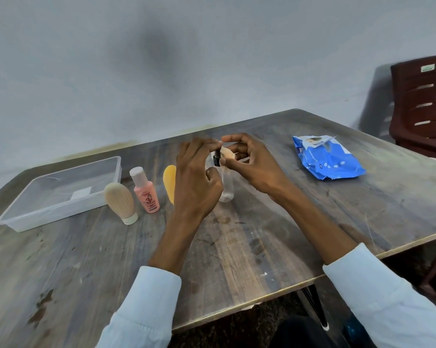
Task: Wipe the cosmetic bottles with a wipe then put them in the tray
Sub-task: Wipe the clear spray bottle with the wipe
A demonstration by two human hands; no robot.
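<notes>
- Left hand (195,182): raised over the middle of the table (237,247), back of the hand toward the camera, fingers curled round the upper body of a clear bottle (226,190); index finger and thumb reach up toward the bottle's black cap (216,159).
- Right hand (249,163): just right of the left, fingers arched, pinching a small folded wipe (228,153) against the black cap and neck of the bottle.
- Clear bottle: upright between the two hands, its base at or just above the tabletop; which one cannot be told.
- Both forearms bare from the wrist, pale blue sleeves (146,310) at the near edge.
- Tray (18,222): clear plastic, rectangular, at the far left of the table; it holds no bottles, and a pale square label shows through its floor.
- Standing just right of the tray: a beige tube (120,202) on its white cap, then a pink bottle (146,193) with a pale cap.
- A yellow-orange tube (170,180) stands next, partly hidden behind the left hand.
- Blue wipes pack (327,158): lying on the far right of the table, well apart from the hands, flap lifted.
- Dark brown chair (422,104) beyond the right table corner.
</notes>
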